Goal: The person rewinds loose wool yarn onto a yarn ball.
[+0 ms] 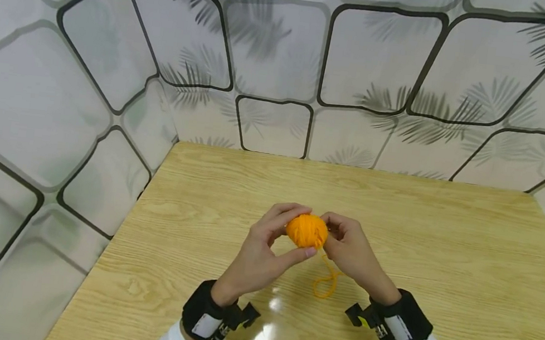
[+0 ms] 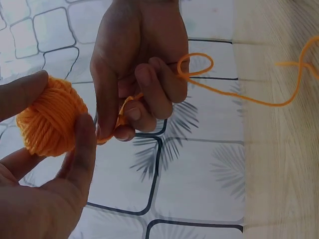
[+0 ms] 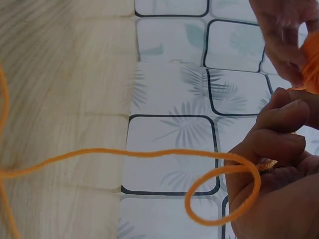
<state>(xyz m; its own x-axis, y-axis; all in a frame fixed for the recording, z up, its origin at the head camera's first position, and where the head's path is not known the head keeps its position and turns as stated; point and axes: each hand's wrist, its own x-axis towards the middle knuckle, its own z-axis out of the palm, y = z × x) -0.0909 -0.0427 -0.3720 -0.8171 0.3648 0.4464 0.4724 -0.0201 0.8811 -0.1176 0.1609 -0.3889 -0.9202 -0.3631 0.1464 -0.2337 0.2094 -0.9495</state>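
An orange ball of yarn (image 1: pixel 307 230) is held above the table by my left hand (image 1: pixel 263 253), fingers on its far side and thumb on its near side. Close beside it on the right, my right hand (image 1: pixel 351 252) pinches the strand that runs from the ball. In the left wrist view the yarn ball (image 2: pixel 52 117) sits between thumb and fingers, and the right hand (image 2: pixel 142 74) has its fingers curled round the strand. Loose yarn (image 3: pixel 164 152) leaves that hand with a small loop and trails down to the table.
A wood-grain table (image 1: pixel 165 270) lies under both hands. Behind it and on the left rise walls (image 1: pixel 276 52) covered in a leaf and line pattern. Each wrist wears a black band (image 1: pixel 407 320) with a small camera.
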